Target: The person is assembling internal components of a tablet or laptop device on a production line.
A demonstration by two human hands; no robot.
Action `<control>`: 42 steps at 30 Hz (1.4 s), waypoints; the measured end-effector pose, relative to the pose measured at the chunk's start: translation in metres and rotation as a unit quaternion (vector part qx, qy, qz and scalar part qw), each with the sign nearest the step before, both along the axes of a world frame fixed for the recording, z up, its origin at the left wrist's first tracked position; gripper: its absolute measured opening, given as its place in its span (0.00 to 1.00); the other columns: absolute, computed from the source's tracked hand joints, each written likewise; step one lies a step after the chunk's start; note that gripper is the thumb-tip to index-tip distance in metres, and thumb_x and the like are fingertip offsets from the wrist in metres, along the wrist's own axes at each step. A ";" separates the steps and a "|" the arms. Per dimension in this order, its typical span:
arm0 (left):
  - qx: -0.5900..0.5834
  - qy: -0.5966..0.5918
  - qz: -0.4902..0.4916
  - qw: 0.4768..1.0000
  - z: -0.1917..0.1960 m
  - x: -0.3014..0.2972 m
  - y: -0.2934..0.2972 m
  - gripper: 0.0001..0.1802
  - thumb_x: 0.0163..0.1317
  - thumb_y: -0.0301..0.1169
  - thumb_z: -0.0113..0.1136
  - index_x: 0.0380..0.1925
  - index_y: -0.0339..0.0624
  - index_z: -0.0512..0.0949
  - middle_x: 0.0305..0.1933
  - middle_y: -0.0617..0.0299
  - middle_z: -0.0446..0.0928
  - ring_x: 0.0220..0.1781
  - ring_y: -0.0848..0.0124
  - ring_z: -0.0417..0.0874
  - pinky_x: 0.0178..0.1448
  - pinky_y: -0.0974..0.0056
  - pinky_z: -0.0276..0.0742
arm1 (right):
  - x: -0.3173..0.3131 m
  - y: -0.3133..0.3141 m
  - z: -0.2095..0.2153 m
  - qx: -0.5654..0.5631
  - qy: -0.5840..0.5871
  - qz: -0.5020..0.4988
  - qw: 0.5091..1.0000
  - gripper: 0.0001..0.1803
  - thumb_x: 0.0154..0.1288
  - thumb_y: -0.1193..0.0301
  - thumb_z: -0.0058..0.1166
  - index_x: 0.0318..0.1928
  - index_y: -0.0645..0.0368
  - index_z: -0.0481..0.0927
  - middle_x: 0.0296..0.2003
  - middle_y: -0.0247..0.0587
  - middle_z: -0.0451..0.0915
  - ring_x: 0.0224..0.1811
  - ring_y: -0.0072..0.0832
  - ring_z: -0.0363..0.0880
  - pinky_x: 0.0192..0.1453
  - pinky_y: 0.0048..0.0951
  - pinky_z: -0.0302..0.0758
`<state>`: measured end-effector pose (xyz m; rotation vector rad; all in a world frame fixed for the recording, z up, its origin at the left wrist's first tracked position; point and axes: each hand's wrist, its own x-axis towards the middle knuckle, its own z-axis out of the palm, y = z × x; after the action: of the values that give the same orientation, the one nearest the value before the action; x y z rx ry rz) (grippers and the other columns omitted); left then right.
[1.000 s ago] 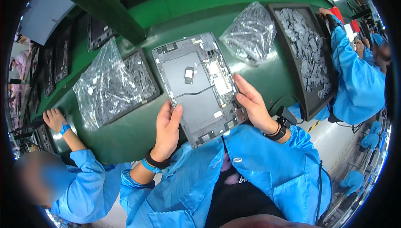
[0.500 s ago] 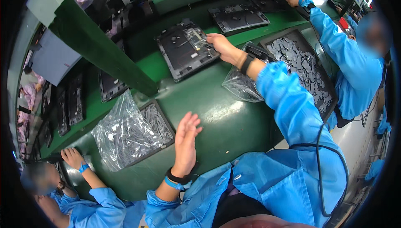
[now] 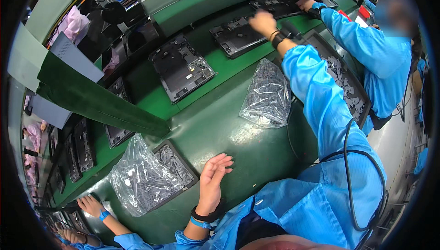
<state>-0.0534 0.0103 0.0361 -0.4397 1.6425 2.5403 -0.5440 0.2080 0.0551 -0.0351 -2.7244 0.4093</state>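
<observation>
My right hand [image 3: 262, 22] is stretched far out toward one o'clock, arm fully extended in its blue sleeve [image 3: 321, 112], and it sits on the near edge of a dark panel [image 3: 238, 35] lying on the upper green belt [image 3: 201, 2]. The fingers are curled down over the panel's edge, but the hand is blurred and I cannot tell whether they actually grip it or only rest on it. A dark band [image 3: 279, 37] circles that wrist.

My left hand [image 3: 213, 179] is back at six o'clock, lying flat on the green table [image 3: 238, 144] with the fingers spread and open, holding nothing. Just to its nine o'clock sits a dark tray of small grey parts [image 3: 176, 167], half covered by a crumpled clear plastic bag [image 3: 137, 176]; the fingertips are near the tray's corner but apart from it.

Between the two hands, toward one o'clock from the left, a second clear bag of grey parts [image 3: 266, 96] lies on the table, touching my right sleeve. At eleven o'clock another open dark panel [image 3: 181, 67] rests on the belt, showing its inner parts. At three o'clock, partly under my right arm, is a long tray of grey pieces [image 3: 348, 94].

A co-worker in blue [image 3: 366, 48] stands at two o'clock, one hand [image 3: 305, 4] on a further panel. Another person's hand [image 3: 91, 204] shows at eight o'clock.
</observation>
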 end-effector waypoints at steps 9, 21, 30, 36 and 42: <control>0.056 -0.013 -0.020 0.998 -0.009 -0.008 -0.002 0.19 0.69 0.29 0.53 0.58 0.33 0.70 0.56 0.51 0.77 0.54 0.65 0.79 0.59 0.62 0.75 | -0.042 0.076 -0.023 -0.171 -0.249 0.020 0.953 0.28 0.47 0.61 0.70 0.49 0.61 0.84 0.47 0.52 0.84 0.54 0.45 0.81 0.54 0.35 0.76; 0.068 0.076 -0.028 0.994 0.024 -0.067 0.022 0.23 0.72 0.35 0.53 0.61 0.33 0.67 0.55 0.49 0.77 0.53 0.64 0.80 0.58 0.60 0.78 | 0.166 0.065 0.054 -0.683 -0.200 0.226 0.666 0.05 0.62 0.77 0.58 0.38 0.66 0.79 0.35 0.40 0.82 0.34 0.27 0.81 0.42 0.31 0.79; 0.064 0.147 0.241 0.957 0.021 -0.070 0.019 0.24 0.73 0.44 0.51 0.57 0.34 0.72 0.57 0.55 0.77 0.56 0.63 0.79 0.64 0.56 0.73 | 0.411 0.038 0.015 -0.762 -0.256 0.252 0.539 0.29 0.69 0.67 0.56 0.65 0.64 0.63 0.56 0.41 0.75 0.54 0.27 0.77 0.56 0.31 0.74; 0.003 0.002 0.173 0.985 0.000 0.004 -0.022 0.23 0.73 0.38 0.52 0.61 0.34 0.68 0.59 0.54 0.75 0.58 0.65 0.78 0.63 0.57 0.74 | 0.349 0.094 -0.015 -0.447 -0.110 0.312 0.831 0.13 0.69 0.70 0.54 0.51 0.60 0.81 0.44 0.37 0.82 0.45 0.24 0.79 0.51 0.30 0.76; -0.040 -0.089 0.095 0.991 -0.022 0.022 -0.004 0.26 0.72 0.40 0.55 0.61 0.32 0.67 0.59 0.54 0.74 0.58 0.66 0.76 0.64 0.61 0.71 | 0.322 0.059 -0.033 -0.067 0.099 0.420 0.900 0.04 0.54 0.75 0.59 0.33 0.57 0.81 0.31 0.40 0.79 0.38 0.42 0.78 0.41 0.39 0.77</control>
<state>-0.0314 0.0067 0.0141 -0.8432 1.7160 2.4809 -0.2224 0.2665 0.0222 1.1083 -2.3656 0.7746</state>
